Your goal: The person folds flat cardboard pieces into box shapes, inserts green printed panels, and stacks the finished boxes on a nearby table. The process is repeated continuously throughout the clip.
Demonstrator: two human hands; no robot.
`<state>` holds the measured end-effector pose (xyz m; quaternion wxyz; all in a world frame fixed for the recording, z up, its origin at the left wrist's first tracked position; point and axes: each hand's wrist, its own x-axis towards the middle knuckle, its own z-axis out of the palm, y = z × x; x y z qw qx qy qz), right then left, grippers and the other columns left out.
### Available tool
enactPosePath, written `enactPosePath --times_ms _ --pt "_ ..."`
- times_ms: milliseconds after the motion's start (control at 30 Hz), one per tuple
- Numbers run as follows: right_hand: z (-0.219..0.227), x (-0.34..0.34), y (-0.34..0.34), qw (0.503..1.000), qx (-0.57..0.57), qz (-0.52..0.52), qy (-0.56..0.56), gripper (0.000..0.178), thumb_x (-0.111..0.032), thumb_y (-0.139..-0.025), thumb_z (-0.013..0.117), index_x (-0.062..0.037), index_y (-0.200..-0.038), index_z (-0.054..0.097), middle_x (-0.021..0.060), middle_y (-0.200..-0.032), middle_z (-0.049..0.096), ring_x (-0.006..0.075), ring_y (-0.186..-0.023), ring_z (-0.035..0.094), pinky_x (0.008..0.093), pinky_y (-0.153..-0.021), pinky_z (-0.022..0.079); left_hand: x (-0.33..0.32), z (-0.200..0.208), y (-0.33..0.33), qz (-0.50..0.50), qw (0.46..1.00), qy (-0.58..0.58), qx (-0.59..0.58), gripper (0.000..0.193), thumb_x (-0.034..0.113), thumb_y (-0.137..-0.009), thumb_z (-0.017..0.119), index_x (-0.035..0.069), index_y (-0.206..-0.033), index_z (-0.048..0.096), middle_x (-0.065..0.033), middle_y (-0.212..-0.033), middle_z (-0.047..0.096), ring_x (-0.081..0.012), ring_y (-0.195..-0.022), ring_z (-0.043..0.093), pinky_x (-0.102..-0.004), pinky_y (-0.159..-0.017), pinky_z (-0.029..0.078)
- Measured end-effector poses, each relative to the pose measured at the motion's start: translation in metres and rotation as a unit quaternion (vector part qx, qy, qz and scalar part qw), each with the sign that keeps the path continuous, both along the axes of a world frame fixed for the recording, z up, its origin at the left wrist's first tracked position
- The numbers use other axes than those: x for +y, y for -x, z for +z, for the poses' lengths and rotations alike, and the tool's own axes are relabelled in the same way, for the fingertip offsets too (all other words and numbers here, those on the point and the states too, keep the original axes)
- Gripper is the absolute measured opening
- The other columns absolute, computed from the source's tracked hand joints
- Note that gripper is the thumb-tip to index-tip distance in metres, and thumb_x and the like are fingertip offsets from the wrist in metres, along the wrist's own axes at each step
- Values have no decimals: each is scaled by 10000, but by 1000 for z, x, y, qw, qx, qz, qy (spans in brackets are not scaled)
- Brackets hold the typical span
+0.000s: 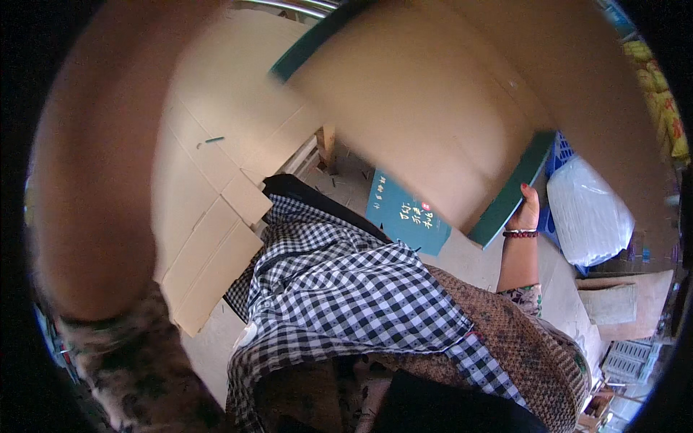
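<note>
A large open cardboard box, brown inside with dark green edges, is held up close in front of me and looks blurred. My right hand grips its green lower right edge, thumb on the near side; the other fingers are mostly hidden behind it. Across the left side my left forearm reaches upward, very close and blurred. The left hand itself is beyond the upper edge of the view. Behind the box, a flat brown cardboard sheet with crease lines lies on a raised surface, with a small green scrap on it.
A green printed cardboard piece lies low beyond my checked apron. On the right a plastic-wrapped white bundle rests against a blue crate. Farther right are yellow bags, flat boards and a grey crate.
</note>
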<state>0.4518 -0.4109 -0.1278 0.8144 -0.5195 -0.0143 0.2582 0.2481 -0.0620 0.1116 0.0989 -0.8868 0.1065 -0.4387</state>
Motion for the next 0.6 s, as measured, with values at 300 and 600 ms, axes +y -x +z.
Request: enactPosePath --times_ms 300,600 --pt "-132 -62 38 984 161 -78 -5 475 -390 -844 575 -93 -1212 533 100 -1173 581 301 -1046 553 492 -857 473 -68 -231 -17 -51 830 159 531 656 405 -857 616 62 -1382 425 -165 -1493 293 -335 -1394 232 -476 -1100 252" --pt "-327 -1 64 478 -221 456 717 501 -380 -912 490 -111 -1334 464 96 -1379 476 248 -1268 433 434 -1025 388 -22 -210 88 63 801 309 509 586 222 -814 687 59 -1333 469 -204 -1448 350 -377 -1338 335 -434 -1107 289"
